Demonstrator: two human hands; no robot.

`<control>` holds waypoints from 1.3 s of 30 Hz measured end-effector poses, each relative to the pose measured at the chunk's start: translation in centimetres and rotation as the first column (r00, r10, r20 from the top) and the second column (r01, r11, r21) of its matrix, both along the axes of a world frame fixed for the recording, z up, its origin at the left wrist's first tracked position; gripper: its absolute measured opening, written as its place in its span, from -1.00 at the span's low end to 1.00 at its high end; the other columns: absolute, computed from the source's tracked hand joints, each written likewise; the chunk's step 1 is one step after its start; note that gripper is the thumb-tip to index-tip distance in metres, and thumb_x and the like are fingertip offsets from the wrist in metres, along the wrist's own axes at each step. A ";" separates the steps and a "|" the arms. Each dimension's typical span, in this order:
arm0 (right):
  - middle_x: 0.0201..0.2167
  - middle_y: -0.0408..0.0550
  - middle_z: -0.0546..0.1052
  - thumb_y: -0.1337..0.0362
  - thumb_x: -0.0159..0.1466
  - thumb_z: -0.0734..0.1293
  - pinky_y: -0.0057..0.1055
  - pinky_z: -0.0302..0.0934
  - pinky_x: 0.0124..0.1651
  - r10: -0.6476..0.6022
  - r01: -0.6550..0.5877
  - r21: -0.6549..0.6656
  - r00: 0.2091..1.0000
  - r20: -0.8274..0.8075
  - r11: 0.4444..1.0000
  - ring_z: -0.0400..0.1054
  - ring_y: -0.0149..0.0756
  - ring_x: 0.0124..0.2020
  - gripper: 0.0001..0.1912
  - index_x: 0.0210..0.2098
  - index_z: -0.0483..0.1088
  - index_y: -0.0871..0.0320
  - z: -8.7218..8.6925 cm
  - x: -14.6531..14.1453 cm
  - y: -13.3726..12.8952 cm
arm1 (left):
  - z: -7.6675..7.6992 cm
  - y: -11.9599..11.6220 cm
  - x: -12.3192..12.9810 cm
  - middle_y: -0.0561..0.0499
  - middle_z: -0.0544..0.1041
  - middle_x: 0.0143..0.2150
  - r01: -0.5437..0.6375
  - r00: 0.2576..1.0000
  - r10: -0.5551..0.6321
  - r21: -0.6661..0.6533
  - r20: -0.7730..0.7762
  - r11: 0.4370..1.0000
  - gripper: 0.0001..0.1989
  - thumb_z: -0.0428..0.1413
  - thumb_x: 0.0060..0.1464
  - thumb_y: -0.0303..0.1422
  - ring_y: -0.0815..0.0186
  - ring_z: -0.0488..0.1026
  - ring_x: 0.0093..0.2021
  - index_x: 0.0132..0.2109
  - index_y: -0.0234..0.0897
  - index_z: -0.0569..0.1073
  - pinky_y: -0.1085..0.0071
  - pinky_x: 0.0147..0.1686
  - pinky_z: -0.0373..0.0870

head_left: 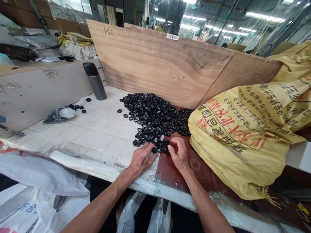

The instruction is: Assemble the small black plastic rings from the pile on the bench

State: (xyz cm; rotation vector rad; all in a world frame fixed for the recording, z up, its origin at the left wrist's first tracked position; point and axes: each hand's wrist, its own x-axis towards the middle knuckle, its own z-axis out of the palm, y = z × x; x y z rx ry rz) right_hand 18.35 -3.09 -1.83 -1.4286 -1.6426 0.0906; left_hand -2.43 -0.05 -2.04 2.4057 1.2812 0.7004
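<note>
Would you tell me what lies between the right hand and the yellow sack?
In the head view, dark red board lies between the right hand and the yellow sack, bearing a small pale ring.

The left hand (142,160) and right hand (179,156) touch a heap of small black rings (152,121) beside a yellow printed sack (236,139).

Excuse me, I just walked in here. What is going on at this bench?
A person is working with both bare hands at the near edge of a heap of small black ring-shaped parts on a white tiled bench. The left hand and the right hand both touch the parts. A plywood board stands behind the heap, a yellow woven sack slumps to its right, and a grey flask stands to its left.
</note>
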 end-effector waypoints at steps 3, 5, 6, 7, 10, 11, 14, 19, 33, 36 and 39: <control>-0.23 -0.03 0.42 0.36 0.20 0.27 -0.30 0.33 -0.21 0.061 -0.060 -0.066 0.998 0.013 0.996 0.33 -0.27 -0.32 -0.77 -0.13 0.38 0.14 0.3 -0.5 -0.7 | -0.1 0.3 -0.1 -0.06 0.51 -0.16 0.050 0.997 -0.049 -0.014 0.061 0.999 -0.78 0.08 0.22 -0.28 0.21 0.53 -0.21 -0.02 -0.22 0.42 0.35 -0.19 0.42; -0.18 0.00 0.41 0.39 0.18 0.26 -0.30 0.33 -0.19 0.143 -0.135 -0.121 0.988 0.056 0.983 0.35 -0.26 -0.30 -0.72 -0.10 0.38 0.14 0.4 -1.2 -1.1 | -0.2 0.4 -0.3 -0.04 0.51 -0.20 0.067 0.991 -0.062 -0.044 0.115 0.997 -0.78 0.08 0.21 -0.29 0.23 0.52 -0.22 -0.02 -0.22 0.44 0.35 -0.16 0.42; -0.14 0.03 0.40 0.40 0.19 0.26 -0.28 0.34 -0.14 0.175 -0.163 -0.141 0.982 0.078 0.977 0.36 -0.22 -0.23 -0.70 -0.07 0.38 0.14 0.4 -1.5 -1.2 | -0.1 0.5 -0.4 -0.03 0.51 -0.21 0.071 0.989 -0.062 -0.056 0.137 0.996 -0.78 0.09 0.21 -0.30 0.23 0.52 -0.22 -0.03 -0.22 0.45 0.35 -0.14 0.43; -0.10 0.06 0.39 0.40 0.19 0.26 -0.26 0.34 -0.09 0.195 -0.179 -0.152 0.976 0.096 0.972 0.36 -0.19 -0.16 -0.68 -0.05 0.38 0.15 0.4 -1.8 -1.3 | -0.1 0.5 -0.5 -0.03 0.51 -0.19 0.075 0.986 -0.064 -0.066 0.154 0.995 -0.78 0.10 0.20 -0.30 0.23 0.52 -0.21 -0.03 -0.21 0.46 0.35 -0.14 0.43; -0.08 0.09 0.37 0.40 0.21 0.26 -0.24 0.34 -0.07 0.193 -0.177 -0.149 0.976 0.101 0.973 0.36 -0.17 -0.12 -0.69 -0.04 0.38 0.16 0.2 -2.0 -1.1 | 0.0 0.7 -0.7 -0.06 0.49 -0.07 0.116 0.980 -0.101 -0.078 0.171 0.990 -0.76 0.13 0.15 -0.35 0.22 0.51 -0.15 -0.02 -0.19 0.47 0.34 -0.11 0.43; -0.09 0.08 0.38 0.39 0.22 0.26 -0.25 0.35 -0.11 0.186 -0.172 -0.144 0.979 0.088 0.975 0.37 -0.19 -0.16 -0.71 -0.05 0.37 0.16 0.1 -1.9 -0.9 | 0.0 0.7 -0.8 -0.06 0.49 -0.05 0.131 0.978 -0.116 -0.083 0.171 0.988 -0.74 0.14 0.13 -0.36 0.22 0.51 -0.14 -0.01 -0.19 0.47 0.33 -0.09 0.43; -0.12 0.05 0.41 0.34 0.23 0.31 -0.32 0.37 -0.25 0.164 -0.158 -0.142 0.986 0.031 0.977 0.36 -0.28 -0.30 -0.72 -0.05 0.37 0.15 -0.1 -1.6 -0.6 | 0.1 0.8 -0.9 -0.05 0.51 -0.05 0.150 0.971 -0.123 -0.120 0.207 0.981 -0.73 0.13 0.13 -0.39 0.21 0.51 -0.12 0.00 -0.19 0.46 0.31 -0.05 0.41; -0.22 -0.03 0.45 0.23 0.23 0.39 -0.40 0.34 -0.36 0.097 -0.113 -0.134 0.988 -0.123 0.985 0.36 -0.34 -0.38 -0.83 -0.20 0.42 0.13 0.2 -1.3 -0.5 | 0.8 0.8 -0.6 0.08 0.49 -0.36 0.156 0.899 0.029 -0.380 0.437 0.912 -0.74 0.15 0.11 -0.34 0.31 0.45 -0.37 -0.03 -0.21 0.45 0.38 -0.28 0.39; -0.19 -0.04 0.48 0.15 0.32 0.31 -0.39 0.46 -0.29 0.134 -0.298 -0.216 0.821 -0.555 0.930 0.49 -0.32 -0.39 -0.83 -0.23 0.46 0.12 1.4 -1.0 -0.2 | 2.2 1.3 0.4 -0.03 0.59 -0.17 0.556 0.522 0.342 -0.616 0.781 0.559 -0.67 0.36 -0.09 -0.36 0.28 0.55 -0.16 -0.17 -0.33 0.46 0.30 -0.01 0.44; -0.26 -0.05 0.50 0.19 0.33 0.30 -0.42 0.42 -0.29 0.187 -0.322 -0.228 0.864 -0.468 0.919 0.46 -0.31 -0.33 -0.84 -0.29 0.47 0.11 1.7 -1.2 -0.3 | 2.3 1.3 0.5 -0.03 0.60 -0.21 0.532 0.560 0.345 -0.646 0.754 0.547 -0.66 0.36 -0.10 -0.35 0.27 0.56 -0.18 -0.17 -0.33 0.46 0.30 -0.04 0.45; -0.25 -0.05 0.52 0.22 0.31 0.33 -0.43 0.38 -0.27 0.239 -0.322 -0.214 0.910 -0.340 0.922 0.44 -0.30 -0.28 -0.88 -0.26 0.49 0.10 1.8 -1.3 -0.4 | 1.9 1.3 0.7 -0.03 0.59 -0.19 0.515 0.573 0.335 -0.646 0.748 0.563 -0.65 0.36 -0.11 -0.34 0.28 0.54 -0.19 -0.18 -0.32 0.45 0.31 -0.08 0.46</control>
